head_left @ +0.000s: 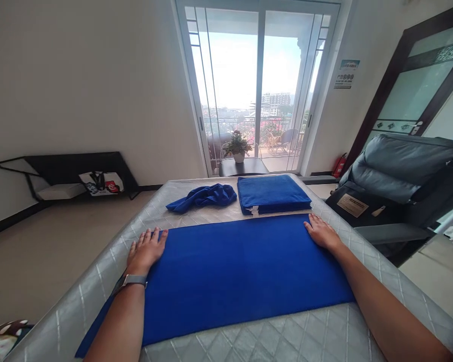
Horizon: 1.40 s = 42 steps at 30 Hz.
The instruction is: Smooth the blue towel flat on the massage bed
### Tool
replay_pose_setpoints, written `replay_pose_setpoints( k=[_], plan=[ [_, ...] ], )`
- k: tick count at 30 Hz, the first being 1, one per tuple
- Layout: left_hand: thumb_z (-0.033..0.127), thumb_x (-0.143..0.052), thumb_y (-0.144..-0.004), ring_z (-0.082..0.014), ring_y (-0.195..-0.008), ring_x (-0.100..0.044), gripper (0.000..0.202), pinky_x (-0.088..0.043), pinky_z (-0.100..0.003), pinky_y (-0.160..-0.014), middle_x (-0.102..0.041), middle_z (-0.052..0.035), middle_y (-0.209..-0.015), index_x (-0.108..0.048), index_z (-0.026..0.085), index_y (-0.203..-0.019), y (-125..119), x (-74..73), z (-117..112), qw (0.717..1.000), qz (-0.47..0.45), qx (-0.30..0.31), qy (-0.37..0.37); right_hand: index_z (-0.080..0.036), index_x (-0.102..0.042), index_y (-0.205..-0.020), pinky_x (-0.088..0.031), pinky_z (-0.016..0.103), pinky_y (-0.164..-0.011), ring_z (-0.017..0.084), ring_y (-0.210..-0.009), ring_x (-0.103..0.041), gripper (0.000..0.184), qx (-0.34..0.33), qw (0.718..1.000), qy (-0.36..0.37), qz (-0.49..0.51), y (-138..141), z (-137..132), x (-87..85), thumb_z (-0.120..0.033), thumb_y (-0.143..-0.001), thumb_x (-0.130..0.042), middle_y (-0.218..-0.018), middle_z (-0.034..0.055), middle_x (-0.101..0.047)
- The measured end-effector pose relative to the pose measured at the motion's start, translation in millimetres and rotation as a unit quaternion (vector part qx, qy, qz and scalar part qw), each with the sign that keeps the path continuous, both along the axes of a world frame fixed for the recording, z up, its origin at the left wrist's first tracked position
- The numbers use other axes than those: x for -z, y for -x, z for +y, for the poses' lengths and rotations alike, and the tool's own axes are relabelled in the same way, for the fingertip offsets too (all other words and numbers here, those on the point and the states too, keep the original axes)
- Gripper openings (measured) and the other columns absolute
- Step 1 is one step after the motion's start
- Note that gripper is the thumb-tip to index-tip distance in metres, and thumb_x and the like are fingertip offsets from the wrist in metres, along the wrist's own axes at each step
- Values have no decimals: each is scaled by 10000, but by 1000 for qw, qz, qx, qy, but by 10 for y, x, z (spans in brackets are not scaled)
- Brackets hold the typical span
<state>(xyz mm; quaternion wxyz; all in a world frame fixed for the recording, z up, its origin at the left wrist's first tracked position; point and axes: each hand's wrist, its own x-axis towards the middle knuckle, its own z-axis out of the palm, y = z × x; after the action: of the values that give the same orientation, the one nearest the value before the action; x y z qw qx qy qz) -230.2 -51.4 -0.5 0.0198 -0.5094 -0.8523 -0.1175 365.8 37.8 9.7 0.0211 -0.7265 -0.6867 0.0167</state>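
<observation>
A blue towel (241,271) lies spread flat across the quilted mattress (272,339). My left hand (146,250) rests palm down at its far left corner, fingers apart, with a grey band on the wrist. At the far right corner, my right hand (322,232) lies flat on the cloth with its fingers stretched out. Just beyond the towel sits a neat stack of folded blue towels (274,192), a white tag showing at its front edge. Left of that stack is a crumpled blue towel (204,197), touched by neither hand.
A dark armchair (396,186) stands close to the mattress on the right, with a fire extinguisher (338,166) behind it. Past the far end are a small table with a potted plant (238,147) and glass sliding doors. A black folded frame (73,173) leans at the left wall.
</observation>
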Motion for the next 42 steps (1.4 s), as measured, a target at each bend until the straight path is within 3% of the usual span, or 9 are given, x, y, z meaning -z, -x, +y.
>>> replay_pose_setpoints(
  k=[4, 9, 12, 14, 19, 28, 32, 37, 42],
  plan=[
    [536, -233, -987, -345, -1497, -259, 750, -194, -555, -1210, -284, -234, -1600, -334, 16, -1517, -247, -196, 90, 999, 22, 12, -33, -47, -318, -1552, -158, 451, -1230, 254, -1494, -256, 620, -20, 993, -117, -23, 216, -93, -198, -368, -1034, -203, -1607, 139, -319],
    [527, -198, -1031, -278, -1472, -339, 658, -280, -486, -1200, -429, -186, -1544, -472, 100, -1451, -1194, -453, 189, 978, 32, 203, -22, -47, -359, -1536, -175, 420, -1235, 229, -1501, -242, 616, -163, 970, -177, 16, 1073, -518, -495, -375, -1049, -175, -1599, 126, -329],
    [472, -197, -1050, -266, -1468, -347, 607, -295, -478, -1201, -420, -177, -1551, -436, 117, -1480, -1909, -391, 79, 933, 60, 351, -54, -72, -323, -1556, -188, 403, -1237, 209, -1510, -212, 653, -265, 953, -134, 55, 1572, -856, -448, -464, -1058, -165, -1617, 104, -280],
    [453, -178, -1054, -265, -1481, -316, 607, -287, -483, -1209, -377, -173, -1574, -402, 108, -1501, -2281, -281, -52, 912, 68, 401, -61, -80, -317, -1558, -168, 411, -1243, 210, -1514, -196, 649, -306, 944, -107, 69, 1749, -1007, -338, -472, -1056, -191, -1621, 101, -259],
    [514, -151, -1040, -258, -1499, -269, 686, -248, -477, -1235, -345, -162, -1588, -366, 68, -1514, -2619, -60, -265, 926, 64, 370, -44, -61, -291, -1562, -162, 431, -1243, 225, -1517, -180, 651, -316, 944, -43, 85, 1771, -1046, -87, -445, -1039, -244, -1622, 116, -245],
    [494, -84, -1035, -259, -1506, -245, 719, -244, -460, -1235, -296, -169, -1602, -322, 24, -1524, -2530, -51, -251, 941, 86, 327, -11, -81, -278, -1572, -122, 420, -1243, 216, -1522, -158, 712, -300, 947, -26, 112, 1756, -992, -57, -529, -1029, -174, -1634, 110, -215],
    [546, -84, -1022, -266, -1507, -244, 762, -237, -472, -1231, -284, -178, -1600, -314, 24, -1527, -2264, -57, -305, 952, 105, 288, 15, -66, -255, -1576, -104, 424, -1243, 226, -1525, -147, 759, -283, 953, -15, 108, 1709, -969, -73, -568, -1015, -163, -1639, 122, -194],
    [563, -105, -1013, -274, -1500, -263, 771, -235, -483, -1223, -282, -189, -1598, -318, 31, -1528, -1454, -39, -533, 965, 114, 234, 43, -103, -245, -1586, -124, 445, -1237, 223, -1525, -143, 759, -226, 971, -10, 76, 1256, -905, -76, -583, -1005, -158, -1646, 106, -191],
    [535, -181, -989, -301, -1497, -264, 766, -235, -505, -1219, -278, -207, -1600, -310, 0, -1522, -354, 91, -964, 981, 94, 163, 47, -79, -251, -1581, -145, 446, -1232, 233, -1519, -172, 739, -116, 993, -14, 21, 253, -856, -5, -539, -1006, -186, -1642, 117, -215]
  ],
)
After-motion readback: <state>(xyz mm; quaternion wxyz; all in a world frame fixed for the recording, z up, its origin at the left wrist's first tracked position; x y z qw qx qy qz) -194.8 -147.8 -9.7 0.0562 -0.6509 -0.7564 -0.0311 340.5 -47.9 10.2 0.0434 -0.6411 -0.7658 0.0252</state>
